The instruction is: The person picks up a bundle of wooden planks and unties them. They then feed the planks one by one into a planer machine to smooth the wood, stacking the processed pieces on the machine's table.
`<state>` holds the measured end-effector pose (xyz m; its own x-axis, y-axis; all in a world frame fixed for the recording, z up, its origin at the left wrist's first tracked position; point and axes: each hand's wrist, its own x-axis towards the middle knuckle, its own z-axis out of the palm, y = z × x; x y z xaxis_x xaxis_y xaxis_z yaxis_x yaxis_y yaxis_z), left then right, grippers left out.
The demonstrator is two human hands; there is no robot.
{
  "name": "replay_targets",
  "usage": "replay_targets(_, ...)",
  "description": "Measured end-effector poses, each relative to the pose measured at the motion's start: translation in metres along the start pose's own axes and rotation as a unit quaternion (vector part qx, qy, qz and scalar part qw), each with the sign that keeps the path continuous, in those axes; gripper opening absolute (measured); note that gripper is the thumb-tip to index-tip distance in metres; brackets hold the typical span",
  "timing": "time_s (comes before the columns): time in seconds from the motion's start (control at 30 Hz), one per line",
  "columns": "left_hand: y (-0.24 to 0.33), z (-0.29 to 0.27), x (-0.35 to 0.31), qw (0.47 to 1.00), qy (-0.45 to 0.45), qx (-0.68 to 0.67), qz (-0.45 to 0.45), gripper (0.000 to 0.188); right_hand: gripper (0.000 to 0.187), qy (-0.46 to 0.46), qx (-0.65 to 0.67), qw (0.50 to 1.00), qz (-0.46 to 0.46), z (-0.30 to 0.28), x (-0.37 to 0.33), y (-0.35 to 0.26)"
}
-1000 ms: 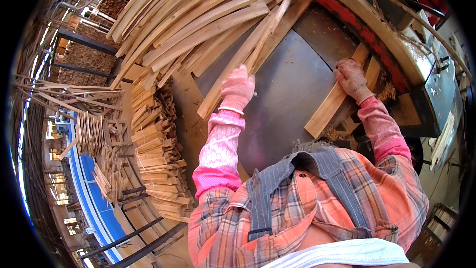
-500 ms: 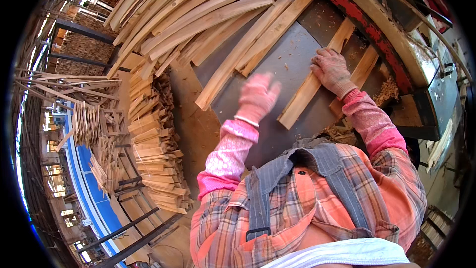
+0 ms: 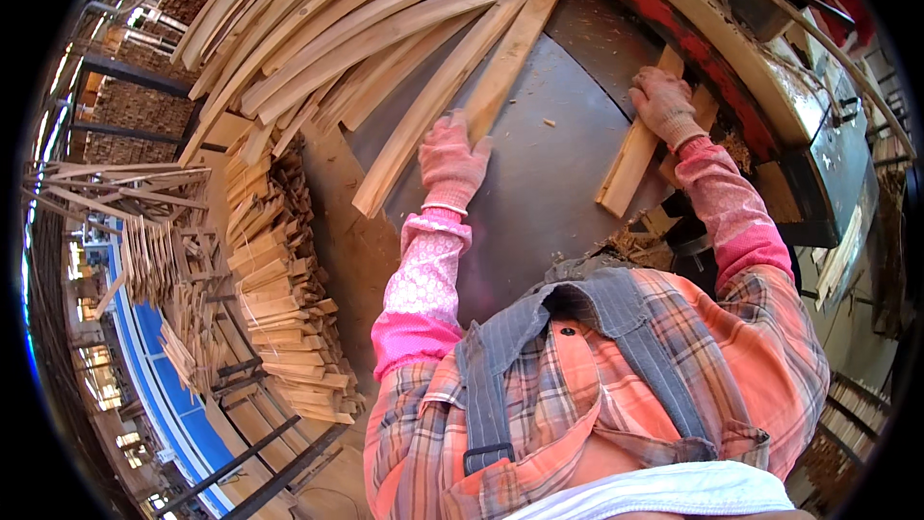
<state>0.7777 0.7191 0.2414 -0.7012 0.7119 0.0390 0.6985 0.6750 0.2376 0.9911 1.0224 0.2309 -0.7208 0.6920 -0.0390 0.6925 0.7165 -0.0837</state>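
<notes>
Both my hands wear pinkish work gloves. My left hand point(image 3: 452, 164) is closed at the near end of a pale wooden strip point(image 3: 518, 48), its thumb and fingers about that end. This strip slants away over the grey metal machine table point(image 3: 539, 183). Just left of it lies another wooden strip point(image 3: 423, 116), close to my left fingers. My right hand point(image 3: 666, 108) curls over the right edge of a shorter-looking wooden strip point(image 3: 628, 171), which lies flat near the machine. Part of that strip is hidden under my fingers.
Long strips point(image 3: 366, 14) lie heaped at the far left. Stacked wood pieces point(image 3: 289, 318) stand at my left. A red and cream machine body point(image 3: 712, 19) borders the table's far right, with another piece point(image 3: 707, 106) beside it. Shavings point(image 3: 640, 246) gather near my waist.
My left hand has come left and down onto the strip's near end, from free above the table. My right hand and its strip have shifted right, toward the machine.
</notes>
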Motion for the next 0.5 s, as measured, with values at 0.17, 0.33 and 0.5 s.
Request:
replay_targets(0.17, 0.015, 0.029, -0.040, 0.992, 0.090, -0.033, 0.078, 0.060, 0.038, 0.155, 0.108, 0.956, -0.224, 0.000, -0.014, -0.084)
replay_targets(0.33, 0.044, 0.010, -0.095, 0.984, 0.012, -0.116, 0.135, 0.058, 0.037, 0.135, 0.086, 0.943, -0.291, -0.001, -0.023, -0.128)
replay_targets(0.5, 0.026, -0.012, -0.096, 0.977, -0.084, -0.128, 0.149, 0.062, 0.028, 0.075, 0.071, 0.962, -0.251, -0.002, -0.033, -0.113)
